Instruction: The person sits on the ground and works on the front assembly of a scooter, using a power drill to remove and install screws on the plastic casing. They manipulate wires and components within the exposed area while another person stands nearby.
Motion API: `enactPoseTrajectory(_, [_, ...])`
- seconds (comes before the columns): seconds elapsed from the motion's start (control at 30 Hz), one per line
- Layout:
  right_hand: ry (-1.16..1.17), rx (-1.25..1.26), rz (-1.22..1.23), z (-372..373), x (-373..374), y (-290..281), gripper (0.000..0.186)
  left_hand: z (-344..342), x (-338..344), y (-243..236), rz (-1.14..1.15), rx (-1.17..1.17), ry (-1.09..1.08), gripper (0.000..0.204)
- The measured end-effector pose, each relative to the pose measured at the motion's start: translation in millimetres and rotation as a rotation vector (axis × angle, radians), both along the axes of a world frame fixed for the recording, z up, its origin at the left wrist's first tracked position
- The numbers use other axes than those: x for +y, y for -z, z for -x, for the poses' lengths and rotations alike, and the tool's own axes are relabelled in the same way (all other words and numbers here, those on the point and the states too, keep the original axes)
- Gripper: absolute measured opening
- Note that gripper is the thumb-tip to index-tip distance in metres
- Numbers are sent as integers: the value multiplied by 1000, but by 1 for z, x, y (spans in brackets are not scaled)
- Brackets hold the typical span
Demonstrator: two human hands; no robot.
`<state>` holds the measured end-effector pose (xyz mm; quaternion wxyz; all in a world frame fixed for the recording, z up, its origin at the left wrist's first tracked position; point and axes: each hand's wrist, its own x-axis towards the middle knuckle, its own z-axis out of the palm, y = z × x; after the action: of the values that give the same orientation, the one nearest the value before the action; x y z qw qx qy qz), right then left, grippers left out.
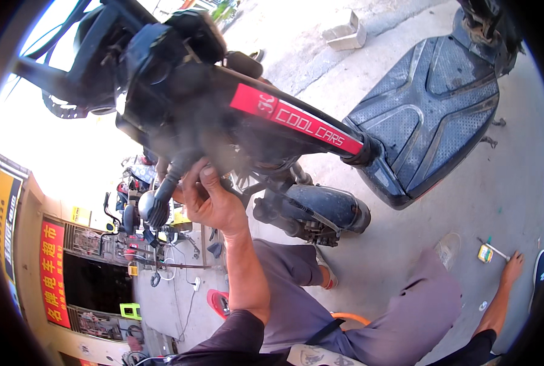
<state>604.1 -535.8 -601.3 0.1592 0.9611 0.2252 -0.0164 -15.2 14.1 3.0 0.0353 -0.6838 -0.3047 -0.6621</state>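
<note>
My left hand [214, 198] is raised under the blurred dark front end of an electric scooter [180, 91]. Its fingers curl up beside a black ribbed rubber grip [169, 183]; thumb and fingertips are closed, and what they pinch is hidden. A red strip [296, 122] runs along the scooter's bar, which leads to a black textured footboard [430, 110]. Low on the far right, my right hand [513, 267] reaches to the ground, its fingers closed at the end of a thin silver-grey tool [497, 251]. A small yellow-green box [485, 253] lies beside that tool.
A dark wheel with its fender [327, 210] stands just ahead of my knees. A grey concrete block [345, 32] sits farther off. Cables and parts crowd the left side near a white power socket [196, 283], a green stool [130, 311] and a red shop banner [53, 274].
</note>
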Motion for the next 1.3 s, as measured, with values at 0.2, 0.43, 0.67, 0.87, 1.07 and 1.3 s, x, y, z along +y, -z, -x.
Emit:
enactPoseTrajectory(0.2, [-2, 345, -463, 94, -23, -56, 46, -2, 3, -1, 12, -20, 36, 16])
enactPoseTrajectory(0.43, [326, 697, -1548, 236, 12, -220, 39, -7, 2, -5, -34, 43, 11, 15])
enactPoseTrajectory(0.67, [-15, 867, -1929, 350, 137, -452, 49, -7, 1, -11, 11, 38, 105, 11])
enactPoseTrajectory(0.87, [-171, 1025, -2037, 396, 214, -512, 46, -7, 2, -7, 114, -25, 174, 12])
enactPoseTrajectory(1.07, [-226, 1181, -2062, 399, 248, -515, 38, -5, 0, -9, 134, -35, 242, 12])
enactPoseTrajectory(1.3, [-352, 1283, -2060, 392, 288, -515, 31, 0, 2, -15, 24, 67, 280, 22])
